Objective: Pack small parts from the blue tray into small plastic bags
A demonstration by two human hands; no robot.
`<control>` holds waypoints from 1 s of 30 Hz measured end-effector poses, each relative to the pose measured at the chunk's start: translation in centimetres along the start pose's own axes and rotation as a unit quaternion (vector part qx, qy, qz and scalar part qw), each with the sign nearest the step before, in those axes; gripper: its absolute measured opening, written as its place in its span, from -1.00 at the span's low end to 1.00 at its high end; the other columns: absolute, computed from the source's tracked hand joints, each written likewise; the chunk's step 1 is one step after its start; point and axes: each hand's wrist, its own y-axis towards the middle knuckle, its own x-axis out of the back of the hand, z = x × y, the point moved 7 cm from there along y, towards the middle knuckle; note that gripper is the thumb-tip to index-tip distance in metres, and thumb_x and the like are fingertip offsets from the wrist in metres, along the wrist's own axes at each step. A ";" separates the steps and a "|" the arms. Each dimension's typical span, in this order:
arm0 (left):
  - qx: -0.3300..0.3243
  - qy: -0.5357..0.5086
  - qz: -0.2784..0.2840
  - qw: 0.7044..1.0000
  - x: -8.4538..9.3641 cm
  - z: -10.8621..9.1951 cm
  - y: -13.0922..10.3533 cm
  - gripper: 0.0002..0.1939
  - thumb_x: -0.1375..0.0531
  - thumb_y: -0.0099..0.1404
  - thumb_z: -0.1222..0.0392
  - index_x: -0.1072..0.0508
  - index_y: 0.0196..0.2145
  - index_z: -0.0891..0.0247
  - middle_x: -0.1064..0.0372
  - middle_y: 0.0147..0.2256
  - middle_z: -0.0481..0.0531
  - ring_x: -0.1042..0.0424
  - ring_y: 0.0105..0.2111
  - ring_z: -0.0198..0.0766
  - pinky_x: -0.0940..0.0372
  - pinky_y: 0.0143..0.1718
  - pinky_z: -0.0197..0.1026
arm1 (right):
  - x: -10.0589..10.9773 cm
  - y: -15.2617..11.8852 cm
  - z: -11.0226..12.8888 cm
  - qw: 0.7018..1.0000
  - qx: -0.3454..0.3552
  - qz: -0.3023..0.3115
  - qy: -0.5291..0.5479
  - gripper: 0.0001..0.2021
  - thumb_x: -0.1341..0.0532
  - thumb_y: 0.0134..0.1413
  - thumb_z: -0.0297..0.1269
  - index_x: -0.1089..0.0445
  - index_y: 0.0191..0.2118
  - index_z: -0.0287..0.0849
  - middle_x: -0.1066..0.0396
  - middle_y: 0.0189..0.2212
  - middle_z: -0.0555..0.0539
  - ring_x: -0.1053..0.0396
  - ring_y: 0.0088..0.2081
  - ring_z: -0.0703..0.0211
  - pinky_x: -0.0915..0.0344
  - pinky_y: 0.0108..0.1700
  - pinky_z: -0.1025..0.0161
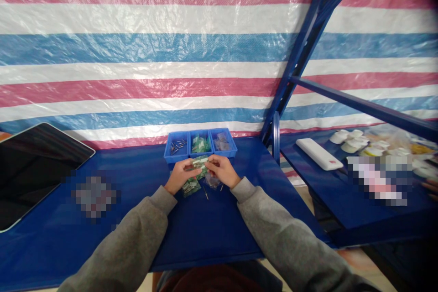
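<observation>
My left hand [179,176] and my right hand [223,169] meet over the blue table, both closed on a small green-tinted plastic packet [200,161]. Its contents are too small to make out. Below my left hand lie more green packets [190,187]. Crumpled clear bags [212,181] rest under my right hand, with a thin metal pin [206,193] close by. Just beyond my hands stand three joined blue bins [176,159]: the left one holds loose metal pins [178,146], the middle one green packets [200,144], the right one clear bags [222,142].
A dark-screened panel with a pale rim [41,169] leans at the left. Blue metal posts [297,54] rise on the right. Past them, another table carries a white oblong block [319,153], several white rolls [354,142] and part of another person's hand [431,187].
</observation>
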 end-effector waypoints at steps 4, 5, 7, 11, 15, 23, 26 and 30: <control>0.011 0.000 0.025 1.000 -0.3 0.5 0.0 -0.63 -0.30 0.01 0.13 -0.40 -0.26 0.42 -0.42 -0.37 0.07 -0.35 -0.47 -0.31 -0.28 -0.47 -0.29 | -0.1 -0.2 0.5 1.000 0.008 -0.006 0.008 -0.73 -0.20 -0.02 -0.10 -0.24 -0.50 -0.21 -0.26 -0.65 0.07 -0.18 -0.67 0.36 -0.10 -0.62 0.40; 0.008 0.000 0.029 1.000 -0.3 0.5 0.0 -0.62 -0.30 0.02 0.13 -0.39 -0.24 0.42 -0.42 -0.36 0.08 -0.35 -0.47 -0.31 -0.28 -0.47 -0.29 | -0.1 -0.2 0.6 1.000 0.009 -0.006 0.011 -0.72 -0.20 -0.02 -0.10 -0.24 -0.50 -0.21 -0.27 -0.65 0.07 -0.18 -0.67 0.36 -0.10 -0.63 0.40; -0.004 -0.002 0.031 1.000 -0.5 0.2 0.0 -0.60 -0.28 0.04 0.13 -0.39 -0.19 0.42 -0.42 -0.34 0.09 -0.34 -0.47 -0.32 -0.27 -0.48 -0.28 | -0.2 -0.2 0.6 1.000 0.011 -0.004 0.018 -0.71 -0.20 -0.02 -0.07 -0.24 -0.51 -0.21 -0.27 -0.65 0.06 -0.18 -0.68 0.36 -0.09 -0.64 0.39; -0.027 0.001 0.008 1.000 -0.3 -0.5 -0.1 -0.62 -0.25 0.08 0.10 -0.43 -0.20 0.43 -0.42 -0.36 0.08 -0.32 -0.49 -0.32 -0.26 -0.48 -0.28 | -0.2 -0.1 0.6 1.000 0.009 -0.001 0.024 -0.68 -0.18 -0.01 -0.02 -0.25 -0.50 -0.21 -0.30 -0.63 0.03 -0.19 -0.68 0.36 -0.10 -0.65 0.39; -0.025 0.010 -0.004 1.000 -0.1 -0.4 -0.1 -0.70 -0.25 0.09 0.10 -0.46 -0.31 0.43 -0.41 -0.44 0.05 -0.31 -0.53 -0.35 -0.25 -0.47 -0.29 | 0.0 0.0 0.5 1.000 0.006 -0.004 0.020 -0.68 -0.19 -0.03 -0.02 -0.24 -0.49 -0.21 -0.32 -0.63 0.03 -0.19 -0.67 0.36 -0.10 -0.65 0.40; -0.035 0.012 -0.044 0.998 0.2 -0.2 -0.4 -0.71 -0.25 0.09 0.13 -0.42 -0.26 0.37 -0.38 -0.42 0.01 -0.30 -0.52 -0.36 -0.25 -0.49 -0.31 | -0.3 -0.1 0.5 1.000 0.000 0.023 0.001 -0.70 -0.21 -0.03 -0.08 -0.20 -0.54 -0.20 -0.29 -0.67 0.06 -0.20 -0.67 0.36 -0.11 -0.63 0.41; -0.040 0.005 -0.058 0.998 0.3 -0.5 -0.4 -0.67 -0.28 0.04 0.12 -0.40 -0.25 0.36 -0.39 -0.40 0.01 -0.31 -0.52 -0.37 -0.26 -0.50 -0.31 | -0.4 -0.1 0.4 1.000 -0.009 0.027 -0.008 -0.71 -0.22 -0.05 -0.11 -0.19 -0.55 -0.20 -0.26 -0.71 0.09 -0.17 -0.70 0.37 -0.08 -0.64 0.41; -0.038 0.010 -0.048 0.998 0.3 -0.7 -0.3 -0.71 -0.27 0.05 0.10 -0.43 -0.33 0.38 -0.37 -0.47 -0.01 -0.30 -0.54 -0.37 -0.25 -0.50 -0.31 | -0.4 -0.1 0.5 1.000 -0.009 0.022 0.009 -0.71 -0.22 -0.05 -0.11 -0.19 -0.54 -0.19 -0.24 -0.72 0.10 -0.16 -0.70 0.37 -0.09 -0.64 0.41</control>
